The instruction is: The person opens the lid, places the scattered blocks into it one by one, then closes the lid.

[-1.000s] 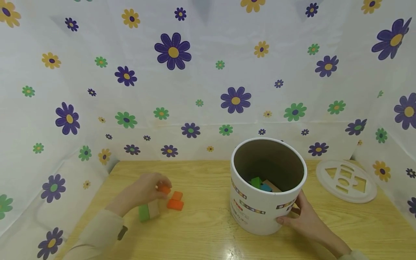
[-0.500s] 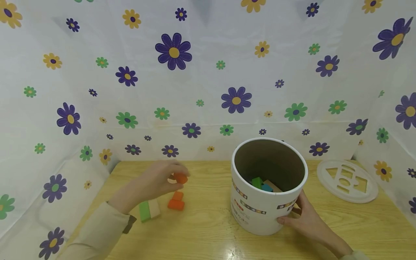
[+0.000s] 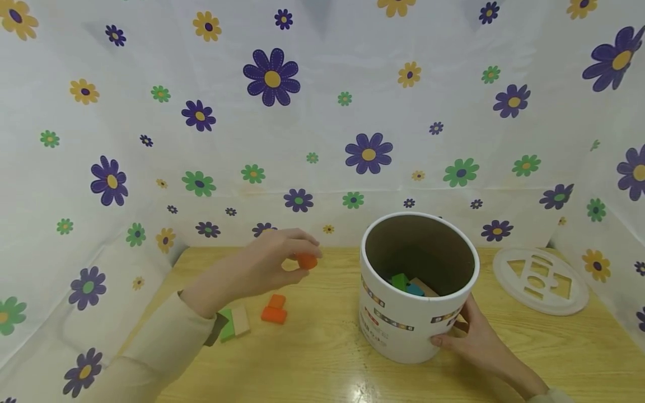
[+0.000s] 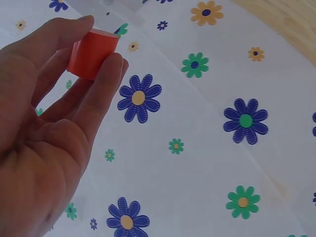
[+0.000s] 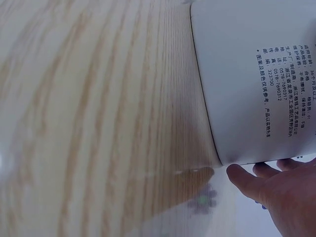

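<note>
My left hand (image 3: 264, 266) pinches a small orange block (image 3: 306, 261) between thumb and fingertips, raised above the table's back part. In the left wrist view the block (image 4: 94, 54) shows a rounded side and flat ends. My right hand (image 3: 473, 338) holds the lower right side of a white bucket (image 3: 390, 341), thumb in front and the other fingers partly hidden behind it. The right wrist view has the thumb and fingertips against the bucket's printed wall (image 5: 237, 98). Inside the bucket lie a green block (image 3: 400, 281), a blue block (image 3: 415, 289) and a wood-coloured piece.
Two orange blocks (image 3: 274, 314) touch each other on the wooden table (image 3: 302, 358), left of the bucket. Near my left wrist lie a green block (image 3: 228, 326) and a plain wooden block (image 3: 241, 320). A white lid (image 3: 554, 307) with shaped holes lies right. Flowered sheeting encloses the back and sides.
My left hand has lifted the orange block from beside the other blocks and carried it up and to the right. The right hand and bucket have stayed put.
</note>
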Available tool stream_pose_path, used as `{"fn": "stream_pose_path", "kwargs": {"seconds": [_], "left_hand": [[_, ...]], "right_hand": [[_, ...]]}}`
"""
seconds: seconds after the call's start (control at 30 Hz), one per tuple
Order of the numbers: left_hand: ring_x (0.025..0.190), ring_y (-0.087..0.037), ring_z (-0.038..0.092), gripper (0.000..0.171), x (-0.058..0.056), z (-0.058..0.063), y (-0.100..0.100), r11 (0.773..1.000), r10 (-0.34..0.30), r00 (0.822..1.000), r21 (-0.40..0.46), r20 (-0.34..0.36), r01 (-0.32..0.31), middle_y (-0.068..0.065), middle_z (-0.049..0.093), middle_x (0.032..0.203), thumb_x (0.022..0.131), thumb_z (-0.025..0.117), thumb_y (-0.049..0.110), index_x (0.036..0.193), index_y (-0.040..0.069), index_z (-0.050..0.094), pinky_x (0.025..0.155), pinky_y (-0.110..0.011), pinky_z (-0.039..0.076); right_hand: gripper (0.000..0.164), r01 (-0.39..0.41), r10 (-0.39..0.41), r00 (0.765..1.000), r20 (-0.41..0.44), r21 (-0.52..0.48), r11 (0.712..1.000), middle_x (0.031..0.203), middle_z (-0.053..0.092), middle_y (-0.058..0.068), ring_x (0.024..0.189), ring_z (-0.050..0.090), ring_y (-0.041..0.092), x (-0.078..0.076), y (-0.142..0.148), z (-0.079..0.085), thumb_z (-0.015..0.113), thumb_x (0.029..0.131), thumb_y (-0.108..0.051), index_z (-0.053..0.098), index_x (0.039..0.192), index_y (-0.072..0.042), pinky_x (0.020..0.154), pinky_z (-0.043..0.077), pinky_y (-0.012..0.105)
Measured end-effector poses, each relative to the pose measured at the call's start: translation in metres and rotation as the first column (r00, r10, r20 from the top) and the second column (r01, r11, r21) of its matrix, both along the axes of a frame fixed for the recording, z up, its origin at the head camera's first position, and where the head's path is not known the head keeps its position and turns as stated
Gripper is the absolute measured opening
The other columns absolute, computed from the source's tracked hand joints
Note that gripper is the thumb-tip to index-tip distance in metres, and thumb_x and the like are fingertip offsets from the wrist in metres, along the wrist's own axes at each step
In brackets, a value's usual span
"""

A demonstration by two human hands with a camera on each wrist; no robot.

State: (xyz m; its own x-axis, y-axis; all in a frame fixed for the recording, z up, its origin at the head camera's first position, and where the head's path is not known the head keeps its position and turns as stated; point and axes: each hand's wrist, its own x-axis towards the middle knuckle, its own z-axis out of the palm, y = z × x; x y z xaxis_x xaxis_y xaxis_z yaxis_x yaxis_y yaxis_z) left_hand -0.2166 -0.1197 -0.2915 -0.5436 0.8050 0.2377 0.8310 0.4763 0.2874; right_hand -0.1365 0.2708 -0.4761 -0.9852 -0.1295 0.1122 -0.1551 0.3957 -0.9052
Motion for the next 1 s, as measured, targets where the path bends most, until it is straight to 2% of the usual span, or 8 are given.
{"fn": "stream_pose_path", "kwargs": {"seconds": [0.27, 0.4, 0.57, 0.87, 1.0], "left_hand": [[0.11, -0.016, 0.069, 0.032, 0.002, 0.024, 0.031, 0.999, -0.03, 1.0, 0.025, 0.007, 0.03, -0.005, 0.07, 0.126, 0.09, 0.075, 0.003, 0.121, 0.01, 0.073, 0.096, -0.028, 0.059], [0.114, -0.017, 0.068, 0.032, 0.003, 0.031, 0.051, 0.997, -0.067, 0.997, 0.034, 0.024, 0.066, -0.005, 0.069, 0.129, 0.091, 0.074, 0.004, 0.122, 0.01, 0.073, 0.097, -0.026, 0.058], [0.116, -0.018, 0.067, 0.029, -0.001, 0.033, 0.075, 0.995, -0.103, 0.994, 0.012, 0.04, 0.102, -0.006, 0.068, 0.131, 0.093, 0.073, 0.005, 0.122, 0.01, 0.073, 0.099, -0.024, 0.057], [0.124, -0.018, 0.062, 0.03, -0.006, 0.034, 0.118, 0.985, -0.147, 0.985, -0.076, 0.092, 0.154, -0.005, 0.064, 0.138, 0.095, 0.071, 0.007, 0.124, 0.012, 0.072, 0.103, -0.023, 0.054], [0.128, -0.019, 0.061, 0.03, -0.006, 0.034, 0.135, 0.977, -0.183, 0.979, -0.095, 0.091, 0.191, -0.006, 0.064, 0.139, 0.095, 0.07, 0.008, 0.125, 0.012, 0.072, 0.108, -0.021, 0.05]], "right_hand": [[0.098, 0.007, -0.007, 1.0, -0.015, 0.031, 0.999, 0.147, 0.047, 0.019, 0.115, 0.046, -0.012, -0.002, 0.001, 0.0, 0.085, 0.082, -0.013, 0.023, 0.157, -0.013, 0.092, 0.054, 0.032], [0.098, 0.011, -0.012, 1.0, 0.0, 0.026, 1.0, 0.148, 0.046, 0.019, 0.116, 0.046, -0.009, -0.002, 0.0, 0.001, 0.085, 0.082, -0.013, 0.022, 0.157, -0.013, 0.092, 0.054, 0.034], [0.098, 0.012, -0.012, 1.0, 0.018, 0.018, 1.0, 0.15, 0.045, 0.019, 0.118, 0.046, -0.005, -0.002, -0.002, 0.001, 0.085, 0.083, -0.015, 0.021, 0.158, -0.014, 0.093, 0.054, 0.036], [0.097, 0.011, -0.011, 1.0, 0.011, 0.025, 1.0, 0.149, 0.045, 0.019, 0.114, 0.045, -0.014, -0.001, 0.0, 0.0, 0.084, 0.083, -0.014, 0.022, 0.157, -0.014, 0.089, 0.053, 0.022], [0.096, -0.002, 0.001, 1.0, 0.003, 0.019, 1.0, 0.149, 0.045, 0.019, 0.114, 0.045, -0.014, -0.002, 0.001, 0.0, 0.083, 0.083, -0.013, 0.022, 0.157, -0.013, 0.091, 0.054, 0.028]]}}
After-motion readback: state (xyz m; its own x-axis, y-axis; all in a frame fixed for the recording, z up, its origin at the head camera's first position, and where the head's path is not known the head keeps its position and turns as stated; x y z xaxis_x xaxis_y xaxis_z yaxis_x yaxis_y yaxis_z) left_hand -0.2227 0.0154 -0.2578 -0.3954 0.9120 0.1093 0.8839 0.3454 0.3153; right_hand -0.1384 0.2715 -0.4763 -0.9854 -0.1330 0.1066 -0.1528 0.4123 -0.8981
